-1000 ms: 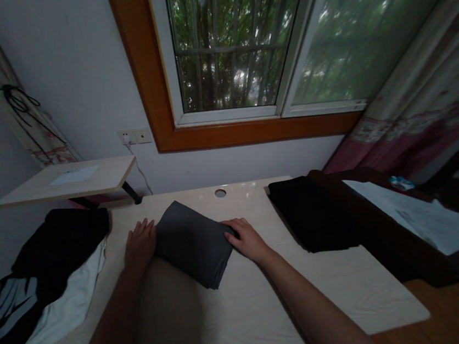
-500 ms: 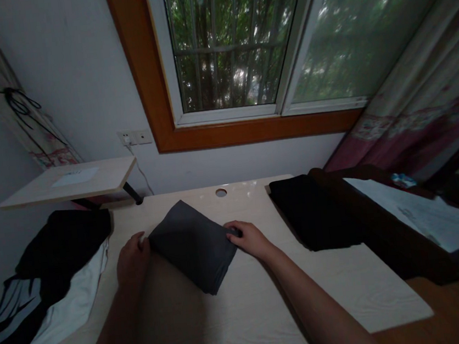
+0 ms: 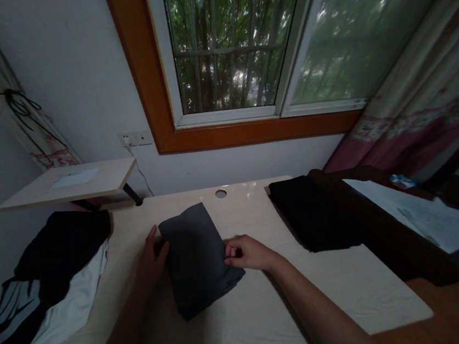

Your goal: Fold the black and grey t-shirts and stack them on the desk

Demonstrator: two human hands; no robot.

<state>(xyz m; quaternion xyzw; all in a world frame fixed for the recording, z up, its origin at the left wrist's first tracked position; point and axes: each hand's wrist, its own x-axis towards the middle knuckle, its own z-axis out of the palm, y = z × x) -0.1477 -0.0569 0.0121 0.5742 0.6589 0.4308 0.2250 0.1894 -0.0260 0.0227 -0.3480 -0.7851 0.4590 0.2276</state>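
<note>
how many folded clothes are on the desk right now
2. A grey folded garment lies mid-desk between the left hand and right hand. A black folded one sits at the desk's right edge. The loose pile at left may hide more.

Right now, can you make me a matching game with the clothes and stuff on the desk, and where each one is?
Things:
1. grey folded cloth
2. black folded cloth
3. black and white clothes pile
4. round hole

Places:
A. left end of the desk
B. far edge, below the window
C. between the left hand and right hand
D. right side of the desk

Pairs: 1-C, 2-D, 3-A, 4-B
</note>
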